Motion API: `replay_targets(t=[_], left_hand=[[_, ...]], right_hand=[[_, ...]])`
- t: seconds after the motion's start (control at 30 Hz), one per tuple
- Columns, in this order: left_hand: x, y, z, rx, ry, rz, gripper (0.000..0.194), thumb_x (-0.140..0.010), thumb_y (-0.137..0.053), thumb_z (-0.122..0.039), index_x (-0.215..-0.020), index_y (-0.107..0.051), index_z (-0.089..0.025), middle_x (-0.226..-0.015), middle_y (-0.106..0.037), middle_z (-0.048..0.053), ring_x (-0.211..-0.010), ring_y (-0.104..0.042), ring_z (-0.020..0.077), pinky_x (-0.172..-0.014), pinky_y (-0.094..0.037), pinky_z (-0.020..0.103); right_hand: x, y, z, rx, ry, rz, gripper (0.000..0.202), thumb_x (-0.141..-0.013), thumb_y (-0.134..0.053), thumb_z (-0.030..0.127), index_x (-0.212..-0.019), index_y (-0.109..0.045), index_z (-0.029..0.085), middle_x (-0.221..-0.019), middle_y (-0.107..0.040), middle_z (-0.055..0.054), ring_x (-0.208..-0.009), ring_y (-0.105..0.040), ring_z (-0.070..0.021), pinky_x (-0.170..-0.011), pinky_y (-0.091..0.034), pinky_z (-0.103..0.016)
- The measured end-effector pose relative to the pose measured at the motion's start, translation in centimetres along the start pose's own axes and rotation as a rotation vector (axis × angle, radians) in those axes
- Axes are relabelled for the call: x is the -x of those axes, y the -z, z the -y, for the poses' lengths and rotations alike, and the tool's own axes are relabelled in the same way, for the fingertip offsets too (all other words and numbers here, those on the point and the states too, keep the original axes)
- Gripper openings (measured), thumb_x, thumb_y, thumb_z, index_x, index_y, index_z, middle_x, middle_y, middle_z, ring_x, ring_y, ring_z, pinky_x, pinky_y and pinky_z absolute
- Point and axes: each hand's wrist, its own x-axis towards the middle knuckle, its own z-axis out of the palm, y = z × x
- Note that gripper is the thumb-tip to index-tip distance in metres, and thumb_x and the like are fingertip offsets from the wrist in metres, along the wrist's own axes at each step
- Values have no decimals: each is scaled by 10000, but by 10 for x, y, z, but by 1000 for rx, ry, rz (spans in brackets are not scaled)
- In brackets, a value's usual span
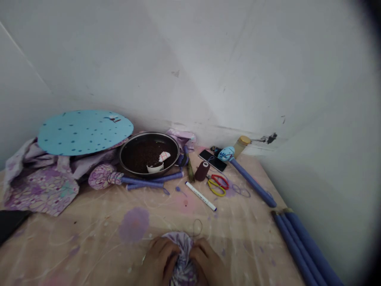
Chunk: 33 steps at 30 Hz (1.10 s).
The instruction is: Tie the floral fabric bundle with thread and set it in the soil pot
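Bunching between the left hand (160, 254) and the right hand (206, 258), both clamped on it, the patterned purple cloth (184, 249) is held nearer than the pan (174, 149). Seemingly light, soft and hardly fragile, it is best gripped at its narrowed neck.

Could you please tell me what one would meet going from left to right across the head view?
Spotted blue oval, round black pan, dark thread cone, tool with red and yellow handles, gold-topped container, blue rods.

Left hand (162, 256) and right hand (206, 258) close together, fingers curled.
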Motion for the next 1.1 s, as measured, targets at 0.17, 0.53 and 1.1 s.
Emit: replay_targets(t=[0.17,0.53,1.1], left_hand=[[-2,1,-4,12,30,5,177,-865,-509,-57,-868,-592,-214,-842,-678,24,-810,-631,217,-777,-503,338],[-3,2,-6,7,31,1,163,-868,-504,-72,-857,-594,-207,-840,-678,34,-810,-630,218,-772,-503,335],[-3,2,-7,-14,77,19,161,-870,-496,-77,-839,-591,-205,-834,-676,35,-807,-626,225,-772,-498,351]], right_hand=[[0,1,0,99,-19,90,156,-873,-510,102,-876,-577,243,-819,-597,-1,-656,-614,-146,-552,-459,-186],[-1,3,-1,339,62,222,233,-758,-588,28,-876,-575,228,-820,-611,-9,-674,-649,-173,-547,-472,-210],[2,0,-1,234,52,149,268,-773,-517,16,-925,-567,231,-817,-619,-14,-699,-665,-167,-591,-503,-199]])
